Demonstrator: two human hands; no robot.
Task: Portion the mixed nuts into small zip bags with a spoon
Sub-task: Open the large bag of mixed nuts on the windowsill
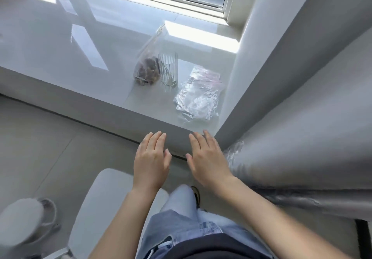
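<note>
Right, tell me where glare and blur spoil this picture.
Head view: sunlight glares in bright patches on the glossy sill; the crumpled zip bags throw reflections; the curtain and frame edges are smeared and bent by the wide lens; both hands look sharp.

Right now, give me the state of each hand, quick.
Left hand: open, fingers straight, holding nothing.
Right hand: open, fingers straight, holding nothing.
</note>
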